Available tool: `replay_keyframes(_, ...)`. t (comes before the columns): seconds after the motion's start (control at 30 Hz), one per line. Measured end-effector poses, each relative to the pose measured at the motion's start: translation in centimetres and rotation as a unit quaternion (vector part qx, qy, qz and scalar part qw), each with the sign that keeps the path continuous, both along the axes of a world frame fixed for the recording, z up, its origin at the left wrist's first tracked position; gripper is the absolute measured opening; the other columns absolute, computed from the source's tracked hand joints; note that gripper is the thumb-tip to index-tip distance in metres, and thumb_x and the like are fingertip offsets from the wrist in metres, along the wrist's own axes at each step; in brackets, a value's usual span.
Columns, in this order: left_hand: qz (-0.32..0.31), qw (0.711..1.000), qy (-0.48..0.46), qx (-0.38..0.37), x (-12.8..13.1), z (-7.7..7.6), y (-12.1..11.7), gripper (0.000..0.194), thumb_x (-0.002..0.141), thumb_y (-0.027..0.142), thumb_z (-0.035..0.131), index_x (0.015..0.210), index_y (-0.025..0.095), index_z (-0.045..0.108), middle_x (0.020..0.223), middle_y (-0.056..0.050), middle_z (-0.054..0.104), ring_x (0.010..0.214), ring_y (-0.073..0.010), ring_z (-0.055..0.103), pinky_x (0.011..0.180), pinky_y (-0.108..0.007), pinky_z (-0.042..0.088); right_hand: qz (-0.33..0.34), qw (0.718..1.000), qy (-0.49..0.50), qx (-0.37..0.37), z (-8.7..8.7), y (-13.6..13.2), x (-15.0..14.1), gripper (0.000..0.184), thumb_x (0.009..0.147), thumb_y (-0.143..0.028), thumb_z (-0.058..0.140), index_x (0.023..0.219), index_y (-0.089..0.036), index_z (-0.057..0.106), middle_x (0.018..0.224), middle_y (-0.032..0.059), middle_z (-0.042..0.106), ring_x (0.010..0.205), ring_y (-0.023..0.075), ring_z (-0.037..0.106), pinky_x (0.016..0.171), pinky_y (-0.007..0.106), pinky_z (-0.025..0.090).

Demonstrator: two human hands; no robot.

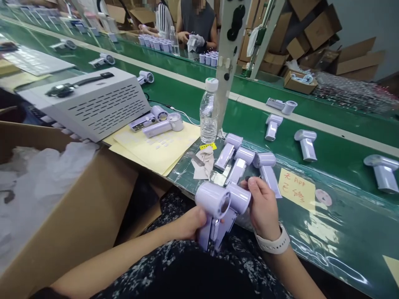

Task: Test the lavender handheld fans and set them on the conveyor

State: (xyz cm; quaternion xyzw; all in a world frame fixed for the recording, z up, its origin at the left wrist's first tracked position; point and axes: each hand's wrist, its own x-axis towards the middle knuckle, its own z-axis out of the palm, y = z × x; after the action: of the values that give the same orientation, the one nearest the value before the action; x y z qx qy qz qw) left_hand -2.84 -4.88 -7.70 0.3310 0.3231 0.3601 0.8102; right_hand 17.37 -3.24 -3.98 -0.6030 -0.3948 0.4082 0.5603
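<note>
My left hand (193, 222) is closed around the handle of a lilac handheld fan housing (211, 198), its round head upward. Pressed against it is a second lilac fan housing (239, 198); how it is supported is partly hidden. Their handles look opened, with dark inner parts showing. My right hand (264, 205), with a pale watch strap on the wrist, pinches a small dark piece (247, 179) beside the second head. Just beyond, several lilac fan housings lie on the green bench, including one with a white panel (238, 169) and one at the right (268, 170).
A water bottle (208, 112) stands by a metal post (227, 62). Yellow sheets (168, 151) with two housings lie beside a grey vented box (106, 106). An open carton (71, 199) is at left. More housings lie on the green conveyor (336, 137); people work opposite.
</note>
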Motion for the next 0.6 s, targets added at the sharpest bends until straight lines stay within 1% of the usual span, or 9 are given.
replay_keyframes(0.07, -0.034, 0.999, -0.003, 0.008, 0.3, 0.4, 0.4, 0.078, 0.064, 0.091, 0.064, 0.078, 0.014, 0.072, 0.058, -0.002, 0.057, 0.050, -0.0130, 0.051, 0.050, -0.025, 0.044, -0.032, 0.997, -0.045, 0.047, 1.2, -0.8, 0.0, 0.034, 0.092, -0.053, 0.069, 0.086, -0.019, 0.070, 0.086, 0.0053, 0.067, 0.080, 0.0203, 0.061, 0.075, 0.033, 0.050)
replay_keyframes(0.13, -0.041, 0.999, 0.006, 0.013, 0.6, 0.9, 1.0, 0.090, 0.066, 0.099, 0.046, 0.075, 0.013, 0.070, 0.053, -0.001, 0.052, 0.046, -0.0103, 0.046, 0.046, -0.023, 0.040, -0.034, 0.989, -0.093, 0.107, 2.9, -1.8, -0.2, 0.025, 0.096, -0.044, 0.068, 0.087, -0.021, 0.071, 0.086, 0.0036, 0.064, 0.079, 0.0186, 0.059, 0.072, 0.031, 0.048)
replay_keyframes(0.17, -0.043, 0.999, 0.008, 0.015, 0.8, 1.1, 1.4, 0.094, 0.065, 0.101, 0.039, 0.074, 0.013, 0.069, 0.051, 0.000, 0.050, 0.044, -0.0099, 0.044, 0.045, -0.023, 0.038, 0.004, 0.987, -0.105, 0.118, 3.8, -2.3, -0.4, 0.021, 0.098, -0.041, 0.066, 0.089, -0.022, 0.070, 0.083, 0.0024, 0.064, 0.074, 0.0172, 0.059, 0.068, 0.030, 0.048)
replay_keyframes(0.23, -0.031, 0.999, 0.003, 0.015, 1.2, 1.5, 2.2, 0.099, 0.062, 0.104, 0.032, 0.070, 0.013, 0.068, 0.050, -0.002, 0.051, 0.044, -0.0105, 0.044, 0.044, -0.023, 0.038, 0.143, 0.980, -0.108, 0.087, 5.3, -2.9, -1.0, 0.022, 0.101, -0.039, 0.061, 0.089, -0.023, 0.069, 0.071, -0.0005, 0.062, 0.059, 0.0144, 0.056, 0.057, 0.027, 0.044)
replay_keyframes(0.3, 0.000, 1.000, -0.019, 0.020, 1.8, 2.1, 2.7, 0.100, 0.061, 0.104, 0.034, 0.076, 0.012, 0.070, 0.058, -0.006, 0.062, 0.054, -0.0150, 0.056, 0.053, -0.026, 0.046, 0.261, 0.957, -0.121, 0.031, 6.2, -3.1, -1.7, 0.030, 0.103, -0.041, 0.057, 0.082, -0.022, 0.067, 0.060, -0.0028, 0.057, 0.049, 0.0125, 0.052, 0.049, 0.026, 0.040)
replay_keyframes(0.33, 0.014, 0.999, -0.033, 0.027, 2.0, 2.4, 2.9, 0.100, 0.061, 0.104, 0.038, 0.083, 0.012, 0.072, 0.068, -0.009, 0.069, 0.065, -0.0186, 0.064, 0.062, -0.028, 0.052, 0.285, 0.949, -0.134, 0.017, 6.4, -3.0, -2.1, 0.035, 0.103, -0.042, 0.055, 0.077, -0.022, 0.065, 0.056, -0.0032, 0.056, 0.047, 0.0122, 0.052, 0.048, 0.025, 0.039)
replay_keyframes(0.4, 0.028, 0.997, -0.062, 0.043, 2.4, 3.1, 3.1, 0.100, 0.062, 0.101, 0.045, 0.099, 0.013, 0.074, 0.090, -0.013, 0.077, 0.090, -0.0257, 0.071, 0.082, -0.033, 0.056, 0.296, 0.942, -0.157, 0.012, 6.5, -2.7, -2.7, 0.040, 0.104, -0.043, 0.052, 0.070, -0.021, 0.060, 0.054, -0.0034, 0.054, 0.047, 0.0121, 0.052, 0.048, 0.025, 0.039)
replay_keyframes(0.47, 0.025, 0.996, -0.075, 0.050, 2.5, 3.6, 3.1, 0.101, 0.063, 0.100, 0.048, 0.111, 0.014, 0.074, 0.103, -0.014, 0.078, 0.103, -0.0289, 0.070, 0.093, -0.036, 0.055, 0.299, 0.938, -0.175, 0.018, 6.4, -2.3, -2.9, 0.042, 0.103, -0.042, 0.051, 0.068, -0.022, 0.056, 0.053, -0.0036, 0.054, 0.048, 0.0124, 0.053, 0.049, 0.025, 0.039)
replay_keyframes(0.6, 0.029, 0.998, -0.029, 0.041, 2.1, 3.9, 3.2, 0.103, 0.063, 0.100, 0.047, 0.110, 0.012, 0.073, 0.097, -0.013, 0.078, 0.100, -0.0286, 0.071, 0.091, -0.037, 0.055, 0.300, 0.929, -0.214, 0.035, 6.7, -2.1, -3.0, 0.041, 0.101, -0.039, 0.052, 0.064, -0.022, 0.054, 0.053, -0.0033, 0.053, 0.050, 0.0131, 0.051, 0.050, 0.026, 0.038)
